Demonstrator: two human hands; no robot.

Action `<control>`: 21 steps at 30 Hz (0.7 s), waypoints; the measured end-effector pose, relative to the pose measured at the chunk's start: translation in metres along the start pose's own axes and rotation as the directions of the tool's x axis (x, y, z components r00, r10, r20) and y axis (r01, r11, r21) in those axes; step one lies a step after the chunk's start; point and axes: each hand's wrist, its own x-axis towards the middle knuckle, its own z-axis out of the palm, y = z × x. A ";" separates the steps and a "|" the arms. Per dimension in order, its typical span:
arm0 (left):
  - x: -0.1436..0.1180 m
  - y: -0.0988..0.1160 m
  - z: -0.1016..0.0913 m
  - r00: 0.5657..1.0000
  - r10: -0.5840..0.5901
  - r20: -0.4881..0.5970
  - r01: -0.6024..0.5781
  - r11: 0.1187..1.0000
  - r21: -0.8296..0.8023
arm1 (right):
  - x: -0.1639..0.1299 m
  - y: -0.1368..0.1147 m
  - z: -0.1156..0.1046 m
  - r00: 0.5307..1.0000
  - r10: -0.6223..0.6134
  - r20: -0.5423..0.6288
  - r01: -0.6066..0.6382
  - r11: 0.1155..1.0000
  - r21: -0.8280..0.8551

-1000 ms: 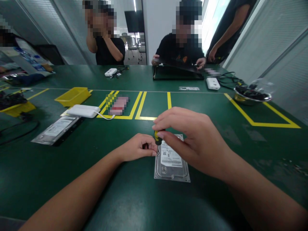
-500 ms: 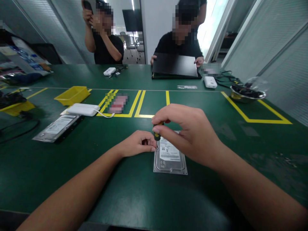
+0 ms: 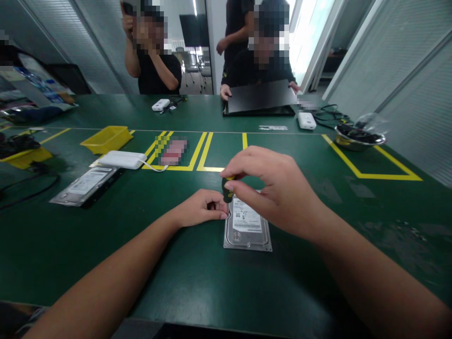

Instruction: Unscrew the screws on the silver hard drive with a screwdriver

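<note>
A silver hard drive (image 3: 247,239) with a white label lies flat on the green table in front of me. My right hand (image 3: 271,188) is above it, pinching the dark handle of a short screwdriver (image 3: 228,192) between thumb and fingers. The screwdriver stands nearly upright, its thin shaft meeting the drive's left edge. My left hand (image 3: 205,208) rests on the table at that edge, its fingers curled and the thumb against the side of the drive beside the shaft. The exact contact of the screwdriver tip is too small to see.
A second hard drive (image 3: 84,185) lies at left beside a white power bank (image 3: 123,160) and a yellow bin (image 3: 108,140). A metal bowl (image 3: 360,141) of dark items stands at right. Small loose bits (image 3: 409,230) lie nearby. Across the table, a person holds a dark panel (image 3: 263,96).
My right hand and the screwdriver have shifted slightly, with more of the shaft now showing. Across the table, the standing person has moved left and the seated person has tilted the panel.
</note>
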 end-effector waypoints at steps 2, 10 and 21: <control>0.000 -0.001 0.000 1.000 -0.003 0.004 0.003 1.000 -0.005 | -0.001 0.001 -0.001 1.000 -0.013 0.001 0.013 1.000 0.010; 0.000 0.001 0.000 1.000 0.008 -0.012 -0.008 1.000 -0.001 | -0.002 0.000 0.000 1.000 -0.014 0.014 0.014 1.000 0.028; 0.001 0.001 0.000 1.000 -0.001 -0.011 0.001 1.000 -0.010 | -0.002 0.001 0.004 1.000 0.000 -0.018 -0.001 0.999 -0.036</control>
